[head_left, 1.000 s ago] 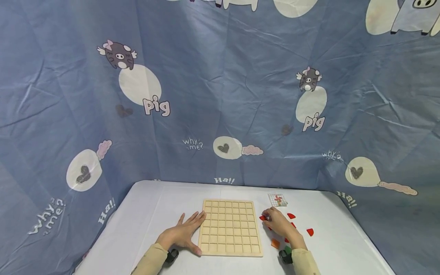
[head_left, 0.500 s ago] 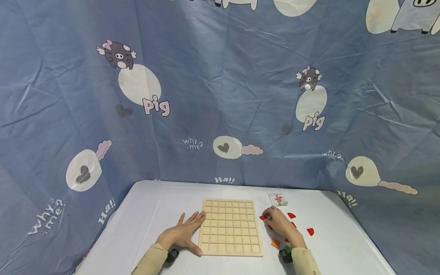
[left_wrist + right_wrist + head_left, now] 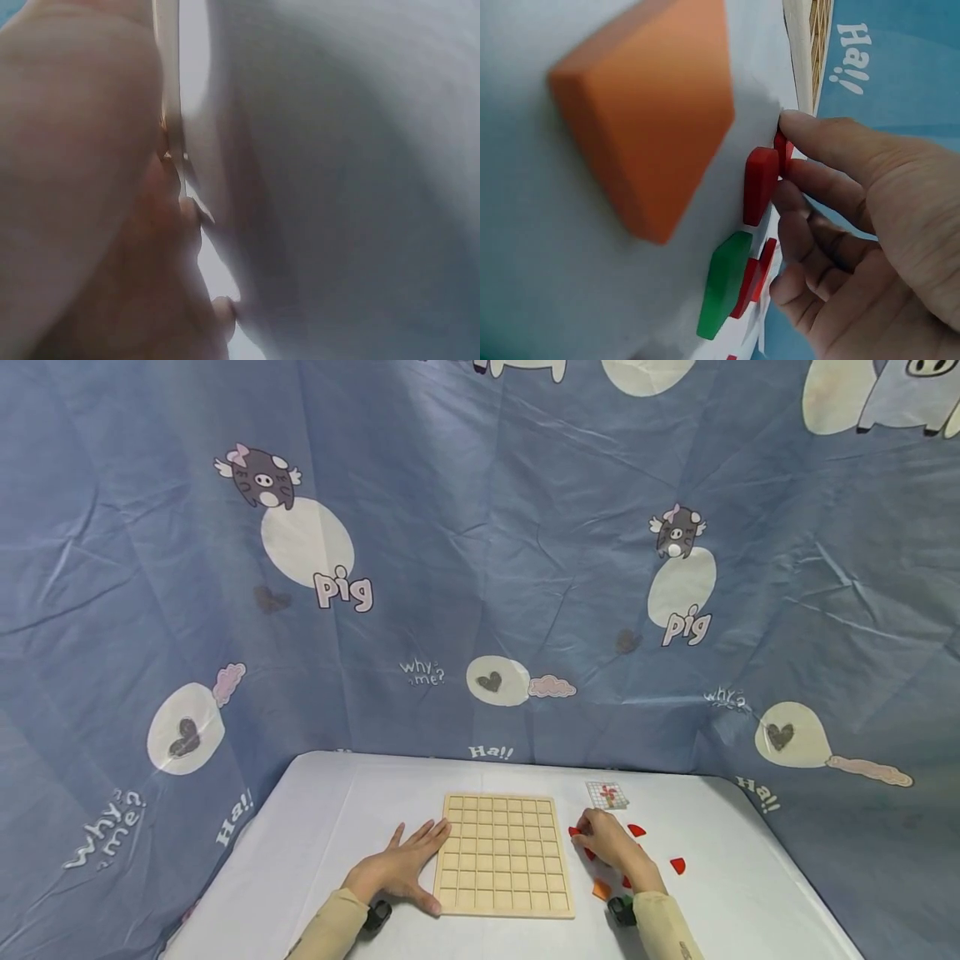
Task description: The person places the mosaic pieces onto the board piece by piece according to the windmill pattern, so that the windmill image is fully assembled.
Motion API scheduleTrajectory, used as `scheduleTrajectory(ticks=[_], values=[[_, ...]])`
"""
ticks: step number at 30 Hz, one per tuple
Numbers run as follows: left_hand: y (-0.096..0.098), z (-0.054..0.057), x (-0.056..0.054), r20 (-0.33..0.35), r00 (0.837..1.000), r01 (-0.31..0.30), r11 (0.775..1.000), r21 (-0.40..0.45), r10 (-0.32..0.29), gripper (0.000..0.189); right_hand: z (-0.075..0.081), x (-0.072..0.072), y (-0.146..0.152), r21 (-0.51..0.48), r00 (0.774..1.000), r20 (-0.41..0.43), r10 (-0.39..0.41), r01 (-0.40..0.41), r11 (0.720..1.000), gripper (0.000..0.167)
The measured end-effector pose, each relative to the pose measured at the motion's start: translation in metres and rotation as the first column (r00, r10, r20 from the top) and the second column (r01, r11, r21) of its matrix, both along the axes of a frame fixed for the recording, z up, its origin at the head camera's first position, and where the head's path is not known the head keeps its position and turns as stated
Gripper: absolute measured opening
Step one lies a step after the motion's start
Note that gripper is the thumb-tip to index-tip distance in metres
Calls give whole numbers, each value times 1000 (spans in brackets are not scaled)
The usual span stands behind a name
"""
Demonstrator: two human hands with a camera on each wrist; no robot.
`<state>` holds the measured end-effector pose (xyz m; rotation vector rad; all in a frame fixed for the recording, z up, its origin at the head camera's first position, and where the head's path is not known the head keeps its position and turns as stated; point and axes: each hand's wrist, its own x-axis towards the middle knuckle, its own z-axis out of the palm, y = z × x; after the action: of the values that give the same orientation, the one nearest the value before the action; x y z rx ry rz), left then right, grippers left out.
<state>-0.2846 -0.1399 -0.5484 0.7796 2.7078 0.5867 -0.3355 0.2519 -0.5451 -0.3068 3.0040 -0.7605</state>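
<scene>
A pale wooden board (image 3: 502,856) with a grid of square recesses lies flat on the table. My left hand (image 3: 401,868) rests spread along its left side, fingertips and thumb at the edge; the left wrist view shows fingers close up beside the board's edge. Right of the board, my right hand (image 3: 606,837) pinches a small red piece (image 3: 782,150) between thumb and index finger, low over the tabletop. Close by stand another red piece (image 3: 760,184) and a green piece (image 3: 726,281). An orange block (image 3: 652,112) is nearest the right wrist camera.
A small card (image 3: 606,794) with a grid and a red figure lies behind the right hand. Loose red quarter-round pieces, one red wedge (image 3: 678,866) among them, are scattered to the right. A blue printed cloth (image 3: 525,610) hangs behind the white table (image 3: 375,785).
My right hand has shifted very slightly, with its fingers drawn closer at the red piece. My left hand stays at the board's left side.
</scene>
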Motion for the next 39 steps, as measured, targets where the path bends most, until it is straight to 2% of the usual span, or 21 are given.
scheduleTrajectory(ticks=[13, 20, 27, 32, 37, 39], values=[[1, -2, -1, 12, 1000, -10, 1000, -7, 10, 132, 0, -1, -6, 43, 995, -8, -104, 104, 994, 27], [0, -2, 0, 5, 1000, -2, 1000, -10, 2, 131, -1, 0, -7, 44, 988, 31, -153, 152, 987, 30], [0, 0, 0, -5, 1000, 6, 1000, -11, -6, 130, 0, 0, -3, 16, 991, 18, -133, 133, 991, 32], [0, -1, 0, -3, 1000, 17, 1000, -14, -17, 130, 2, -1, 6, -82, 992, 17, -124, 125, 989, 32], [-1, -1, 0, 1, 1000, 15, 1000, -11, -15, 130, 8, -3, 14, -218, 999, 3, -33, 33, 975, 23], [-1, 0, 0, 3, 1000, 13, 1000, -7, -13, 130, 11, -4, 17, -256, 1000, 13, 15, -11, 967, 27]])
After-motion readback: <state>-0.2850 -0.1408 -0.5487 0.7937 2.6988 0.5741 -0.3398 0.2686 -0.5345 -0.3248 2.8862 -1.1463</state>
